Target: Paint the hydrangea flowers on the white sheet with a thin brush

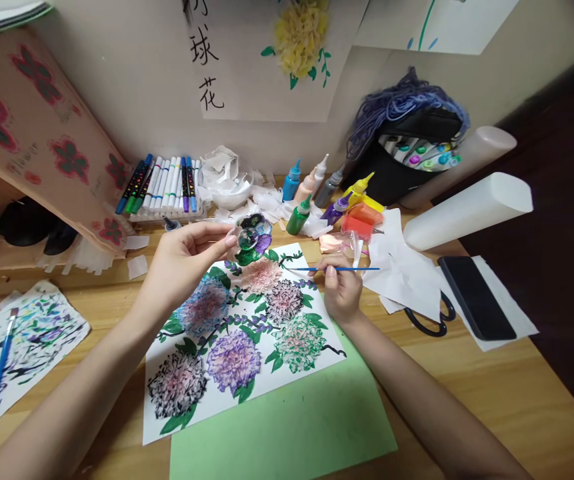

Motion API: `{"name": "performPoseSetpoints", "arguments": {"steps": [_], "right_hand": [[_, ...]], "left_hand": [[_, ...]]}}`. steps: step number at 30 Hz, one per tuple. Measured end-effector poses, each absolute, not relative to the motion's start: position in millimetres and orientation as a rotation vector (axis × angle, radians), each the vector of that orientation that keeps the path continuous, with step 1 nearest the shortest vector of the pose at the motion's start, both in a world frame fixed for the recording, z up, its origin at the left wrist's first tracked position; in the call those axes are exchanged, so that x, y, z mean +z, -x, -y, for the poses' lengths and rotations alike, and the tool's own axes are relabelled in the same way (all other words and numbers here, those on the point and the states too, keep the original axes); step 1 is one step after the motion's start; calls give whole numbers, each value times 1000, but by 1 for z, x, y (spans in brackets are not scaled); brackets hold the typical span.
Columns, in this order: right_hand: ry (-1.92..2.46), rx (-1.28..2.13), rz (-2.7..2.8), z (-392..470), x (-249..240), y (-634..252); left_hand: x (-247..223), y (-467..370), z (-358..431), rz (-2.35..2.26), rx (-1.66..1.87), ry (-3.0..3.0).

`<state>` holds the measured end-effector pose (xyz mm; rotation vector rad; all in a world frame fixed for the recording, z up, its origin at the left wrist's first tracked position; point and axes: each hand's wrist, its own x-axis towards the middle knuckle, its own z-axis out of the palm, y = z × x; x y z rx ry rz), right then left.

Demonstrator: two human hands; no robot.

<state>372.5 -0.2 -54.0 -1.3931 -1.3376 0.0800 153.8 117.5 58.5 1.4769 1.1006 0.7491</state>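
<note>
My left hand pinches the rim of a small paint palette with black, purple and green paint, held above the top edge of the painting. In my right hand is a thin blue paintbrush, its tip pointing left over the upper right of the sheet. The white painting shows several round flowers in pink, blue, black, purple and green, with leaves and vines. It lies partly on a light green sheet. Whether the brush tip touches the paper is too small to tell.
Paint bottles stand behind the painting, near a bowl of paper scraps and markers. At right are scissors, a phone and a white bottle. A paint-smeared sheet with a brush lies left.
</note>
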Motion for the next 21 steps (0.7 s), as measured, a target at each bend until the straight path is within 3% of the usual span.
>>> {"name": "performPoseSetpoints", "arguments": {"steps": [21], "right_hand": [[1365, 26, 1292, -1, -54, -373]], "left_hand": [[60, -154, -118, -1120, 738, -1480]]}}
